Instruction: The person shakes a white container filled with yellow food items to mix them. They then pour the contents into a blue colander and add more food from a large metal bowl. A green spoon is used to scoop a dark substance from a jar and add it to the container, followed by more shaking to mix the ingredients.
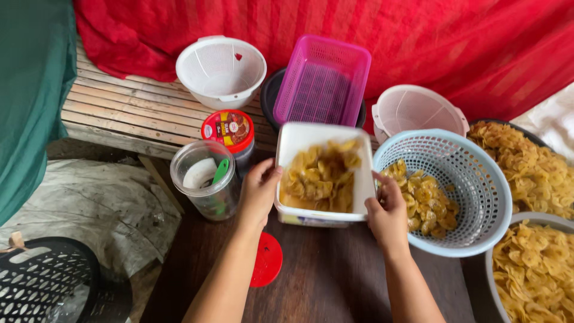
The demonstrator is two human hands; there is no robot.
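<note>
White tub [299, 143] of yellow chips [320, 176] between both hands, left hand [258, 192] and right hand [387, 210] seemingly clamped on its sides.

1 head-worn camera looks steeply down from above the person's own forearms, which enter from the near edge. It faces forward across a dark wooden table [335, 281] toward a slatted bench [125, 113] and a red cloth [418, 42] at the far side. The view sits close: the left hand [258, 190] and right hand [387, 210] fill the centre on either side of a white tub [305, 140], the frame cutting off a black basket [42, 281] at near left and a grey bowl [535, 218] at near right. No 2nd view overlaps it.
</note>
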